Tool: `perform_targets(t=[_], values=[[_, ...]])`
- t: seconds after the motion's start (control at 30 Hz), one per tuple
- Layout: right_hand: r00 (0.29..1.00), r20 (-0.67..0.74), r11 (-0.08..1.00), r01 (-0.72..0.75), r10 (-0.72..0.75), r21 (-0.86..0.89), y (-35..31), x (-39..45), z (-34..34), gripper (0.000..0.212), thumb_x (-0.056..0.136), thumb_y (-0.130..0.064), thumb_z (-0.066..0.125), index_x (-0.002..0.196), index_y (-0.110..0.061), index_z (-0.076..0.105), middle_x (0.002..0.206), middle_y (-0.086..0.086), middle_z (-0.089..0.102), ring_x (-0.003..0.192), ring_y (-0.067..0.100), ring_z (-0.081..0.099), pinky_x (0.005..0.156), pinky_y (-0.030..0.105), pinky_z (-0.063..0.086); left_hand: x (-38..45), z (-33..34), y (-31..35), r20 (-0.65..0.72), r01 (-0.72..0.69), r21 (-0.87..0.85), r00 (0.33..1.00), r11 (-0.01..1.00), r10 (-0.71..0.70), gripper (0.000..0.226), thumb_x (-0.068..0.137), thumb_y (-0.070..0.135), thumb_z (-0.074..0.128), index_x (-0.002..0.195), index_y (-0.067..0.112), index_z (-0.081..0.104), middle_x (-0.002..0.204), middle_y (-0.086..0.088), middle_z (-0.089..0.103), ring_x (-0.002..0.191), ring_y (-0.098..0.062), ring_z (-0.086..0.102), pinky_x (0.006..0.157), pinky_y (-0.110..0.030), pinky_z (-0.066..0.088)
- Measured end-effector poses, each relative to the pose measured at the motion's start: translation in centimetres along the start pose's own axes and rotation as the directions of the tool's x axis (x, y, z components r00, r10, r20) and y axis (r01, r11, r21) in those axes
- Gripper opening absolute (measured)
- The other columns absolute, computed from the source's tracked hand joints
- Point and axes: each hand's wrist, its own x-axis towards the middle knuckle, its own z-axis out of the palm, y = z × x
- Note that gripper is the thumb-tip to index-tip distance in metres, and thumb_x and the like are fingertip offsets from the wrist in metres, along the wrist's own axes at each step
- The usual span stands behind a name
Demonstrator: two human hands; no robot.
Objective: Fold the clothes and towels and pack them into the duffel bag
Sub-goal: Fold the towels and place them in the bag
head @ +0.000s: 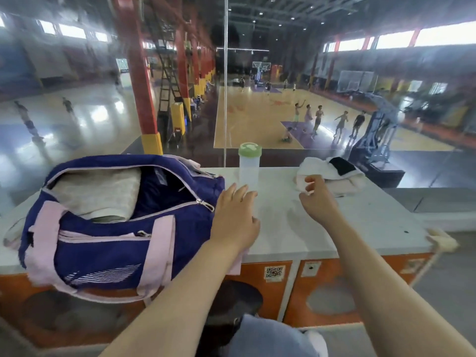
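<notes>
Risk one: bottle standing upright on the worktop between the two hands, directly on the line from cloth pile to bag; a sweep of cloth or forearm across that line likely to knock it over. Risk two: bag overhanging the near worktop edge, front panel and pink straps drooping past the rim; extra weight loaded at the front could tip or slide it off. Risk three: zip mouth only partly spread, with a pale folded towel already filling the left half; a loosely folded item pushed in may snag on the zip teeth or spill out. Left hand flat beside the bag's right end, fingers spread wide, holding nothing. Right hand just short of the pile, fingers curled narrow, thumb and forefinger close together; contact with the cloth's near corner possible but not clear at this blur. Pile lying at the far right of the worktop, well apart from the bag, unfolded. Count: one bag, one bottle, one towel inside, one pile of white cloth with a black item on top, apparently two or three pieces; two hands.
</notes>
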Motion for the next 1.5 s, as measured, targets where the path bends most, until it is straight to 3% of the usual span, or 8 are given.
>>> perform_targets(t=[0.43,0.57,0.7,0.83,1.0,1.1,1.3,1.5], values=[[0.999,-0.043,0.935,0.013,-0.03,-0.355,5.6,8.5,-1.7,0.074,0.088,-0.017,0.052,0.152,-0.03,0.018,0.16,-0.002,0.021,0.131,0.036,0.044,0.102,0.044,0.041,-0.9,4.4,1.3,0.201,-0.085,0.16,0.978,0.983,0.052,0.063,0.092,0.021,0.045,0.151,0.021,0.023,0.162,-0.003,0.015,0.15,-0.024,0.001,0.121,-0.039,-0.001],[0.991,0.047,0.95,-0.104,0.123,-0.295,9.3,12.7,0.3,0.085,0.076,-0.046,0.054,0.148,-0.028,0.014,0.136,0.015,0.052,0.114,0.038,0.055,0.098,0.051,0.046,-0.6,4.8,1.7,0.21,-0.093,0.139,0.976,0.986,0.063,0.063,0.093,0.022,0.044,0.152,0.021,0.021,0.162,-0.002,0.013,0.15,-0.023,-0.002,0.122,-0.038,-0.002],[0.982,0.119,0.887,-0.075,0.144,-0.456,6.2,10.3,-0.3,0.089,0.083,-0.052,0.061,0.15,-0.014,0.018,0.139,0.015,0.048,0.125,0.036,0.048,0.103,0.044,0.04,-0.5,4.8,1.9,0.229,-0.106,0.15,0.971,0.983,0.07,0.065,0.093,0.023,0.044,0.153,0.02,0.018,0.162,-0.003,0.01,0.15,-0.022,-0.004,0.12,-0.038,-0.006],[0.968,0.165,0.778,-0.045,0.19,-0.627,5.0,9.0,-1.3,0.074,0.086,-0.059,0.052,0.143,-0.013,0.038,0.139,0.012,0.052,0.123,0.032,0.051,0.099,0.04,0.039,-0.7,4.7,1.9,0.263,-0.11,0.152,0.963,0.982,0.067,0.065,0.093,0.023,0.044,0.153,0.019,0.018,0.162,-0.003,0.01,0.15,-0.022,-0.004,0.12,-0.038,-0.006],[0.979,0.05,0.763,-0.121,0.197,-0.635,3.4,4.8,-1.6,0.039,0.091,-0.049,0.052,0.121,-0.025,0.054,0.101,0.001,0.06,0.091,0.024,0.059,0.07,0.028,0.04,-1.2,4.6,1.7,0.307,-0.027,-0.016,0.951,1.0,0.031,0.069,0.089,0.02,0.044,0.152,0.019,0.017,0.16,0.001,0.016,0.149,-0.019,0.002,0.121,-0.034,0.0],[0.98,-0.021,0.802,-0.173,0.197,-0.572,3.2,1.6,-1.4,0.04,0.092,-0.049,0.053,0.123,-0.024,0.055,0.097,-0.002,0.057,0.075,0.015,0.05,0.06,0.024,0.037,-1.5,4.4,1.6,0.313,-0.006,-0.064,0.949,0.998,0.026,0.072,0.089,0.021,0.046,0.154,0.019,0.014,0.16,0.001,0.018,0.148,-0.019,0.006,0.121,-0.033,0.003],[0.988,0.015,0.872,-0.129,0.154,-0.473,2.2,-3.6,-1.3,0.024,0.099,-0.038,0.038,0.109,-0.027,0.056,0.111,0.005,0.063,0.098,0.027,0.055,0.066,0.029,0.032,-1.5,3.1,1.2,0.331,0.165,-0.246,0.941,0.955,-0.077,0.073,0.088,0.025,0.053,0.153,0.021,0.018,0.156,-0.001,0.028,0.145,-0.02,0.021,0.118,-0.04,0.023],[0.976,0.015,0.927,-0.21,0.216,0.31,-0.4,-6.7,-0.7,0.016,0.091,-0.023,0.049,0.084,-0.018,0.062,0.079,0.007,0.065,0.075,0.026,0.06,0.069,0.036,0.048,-1.2,1.9,0.6,0.332,0.234,-0.467,0.94,0.853,-0.076,0.078,0.092,0.035,0.06,0.154,0.025,0.015,0.158,0.002,0.025,0.144,-0.019,0.028,0.115,-0.037,0.029]])
